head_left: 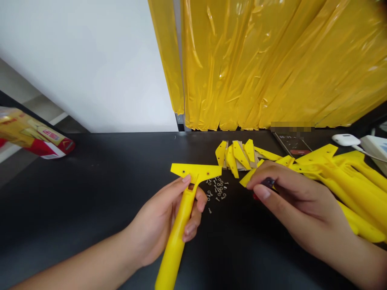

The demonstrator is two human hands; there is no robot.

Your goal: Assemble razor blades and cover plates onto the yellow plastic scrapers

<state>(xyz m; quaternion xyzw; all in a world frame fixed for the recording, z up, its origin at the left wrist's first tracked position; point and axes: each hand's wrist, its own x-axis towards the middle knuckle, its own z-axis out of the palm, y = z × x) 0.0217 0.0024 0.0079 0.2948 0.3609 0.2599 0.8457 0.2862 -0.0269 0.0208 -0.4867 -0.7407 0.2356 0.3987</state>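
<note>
My left hand (172,217) is wrapped round the neck of a yellow plastic scraper (178,233), its flat wide head up and two small holes showing in it. The thumb rests on the lower edge of that head. To the right, my right hand (302,205) is closed in a pinch on a small dark and red object (268,182), mostly hidden by the fingers. Between the hands lie many small screws and washers (218,187), loose on the black table. Just beyond them is a pile of flat yellow blade plates (241,155), some with brown backing.
Several yellow scraper handles (347,177) are heaped at the right, partly behind my right hand. A phone (292,144) and a white earbud case (346,139) lie at the back right. A red and yellow package (36,135) stands at the left. Yellow plastic sheeting (272,64) hangs behind the black table (99,181).
</note>
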